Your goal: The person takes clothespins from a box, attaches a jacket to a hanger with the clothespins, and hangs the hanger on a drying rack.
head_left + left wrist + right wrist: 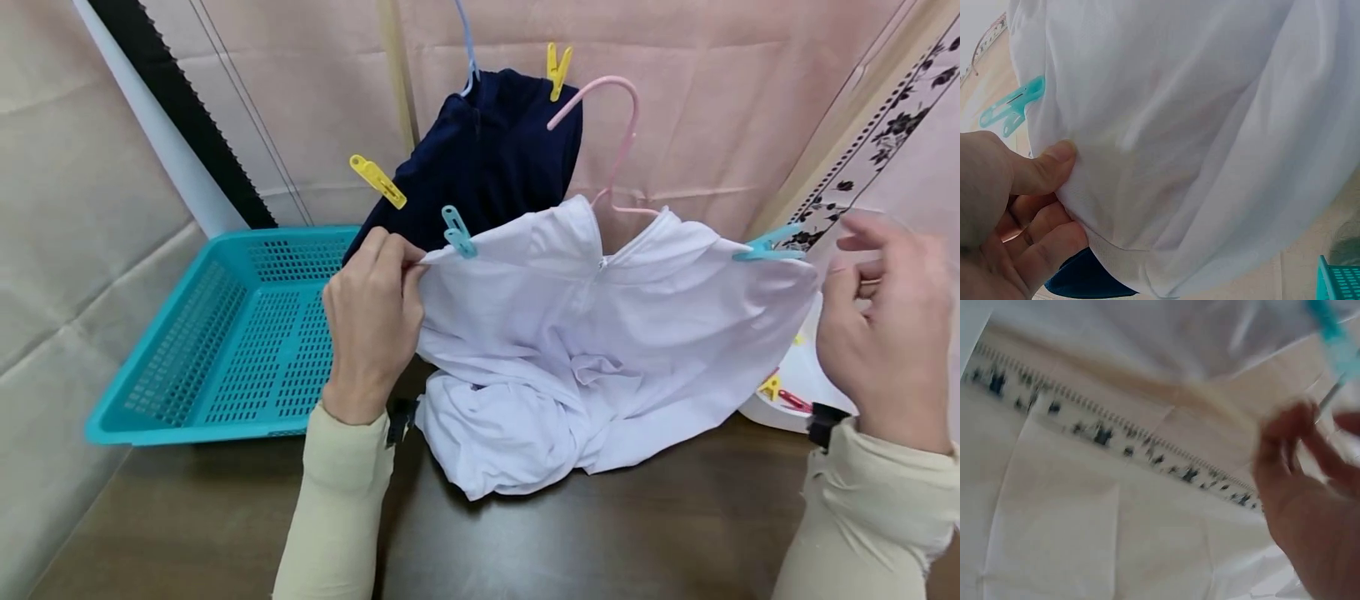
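A white garment [510, 300] with a zip opening at its top middle hangs bunched over the table on a pink hanger [626, 142]. One light-blue clothespin [457, 232] grips its top edge on the left; another clothespin [772, 244] is on the right. My left hand [375, 308] pinches the garment's upper left corner between thumb and fingers, below the clothespin [1015, 106] in the left wrist view. Just off the right corner is my right hand [888, 325], fingers loosely bent and holding nothing. The right wrist view is blurred.
Behind hangs a navy garment [480, 158] on a blue hanger [468, 42], with yellow clothespins [378, 182] on it. At left stands a turquoise basket [165, 350]. A white container [772, 414] with several clothespins sits at right, partly behind my right hand.
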Demonstrator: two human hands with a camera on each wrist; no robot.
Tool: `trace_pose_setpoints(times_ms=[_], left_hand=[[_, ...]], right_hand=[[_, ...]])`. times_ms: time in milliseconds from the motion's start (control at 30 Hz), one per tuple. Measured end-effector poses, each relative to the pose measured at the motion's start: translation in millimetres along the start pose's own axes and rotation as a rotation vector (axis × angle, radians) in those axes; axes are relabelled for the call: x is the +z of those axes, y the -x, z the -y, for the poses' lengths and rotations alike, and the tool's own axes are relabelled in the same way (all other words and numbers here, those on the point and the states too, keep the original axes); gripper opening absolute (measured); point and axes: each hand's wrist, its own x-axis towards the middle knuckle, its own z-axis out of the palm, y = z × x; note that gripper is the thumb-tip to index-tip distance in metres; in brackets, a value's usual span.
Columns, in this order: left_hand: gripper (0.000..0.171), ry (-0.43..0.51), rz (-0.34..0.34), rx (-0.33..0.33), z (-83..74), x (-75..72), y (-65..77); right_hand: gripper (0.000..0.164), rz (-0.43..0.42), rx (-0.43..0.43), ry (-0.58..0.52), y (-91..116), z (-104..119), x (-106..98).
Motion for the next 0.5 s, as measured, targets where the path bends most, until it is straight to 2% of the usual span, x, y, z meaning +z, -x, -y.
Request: trace_pose_setpoints(times_ms=[67, 167, 300, 433, 500], left_hand=[[0.014, -0.010, -0.007, 0.011, 0.2, -1.3, -2.2], [0.015, -0.010, -0.020, 0.006, 0.5, -3.4, -4.5], [0.015, 0.009, -0.017, -0.013, 0.6, -4.2, -4.4], [0.015, 0.014, -0.015, -0.013, 1.2, -3.4, -4.8], [0.015, 0.013, -0.016, -0.012, 1.8, -3.3, -5.3]], right_hand=[[0.033, 0.097, -0.060, 0.105, -0.7, -10.8, -4.2], [0.017, 0.179, -0.150, 0.098, -3.2, -18.8, -4.4], [0.030, 0.158, -0.218, 0.062, -4.8, -24.8, -3.6], [0.024, 0.137, -0.224, -0.008, -4.3, -27.2, -9.9], [0.026, 0.159, -0.228, -0.056, -3.1, -27.7, -14.4]])
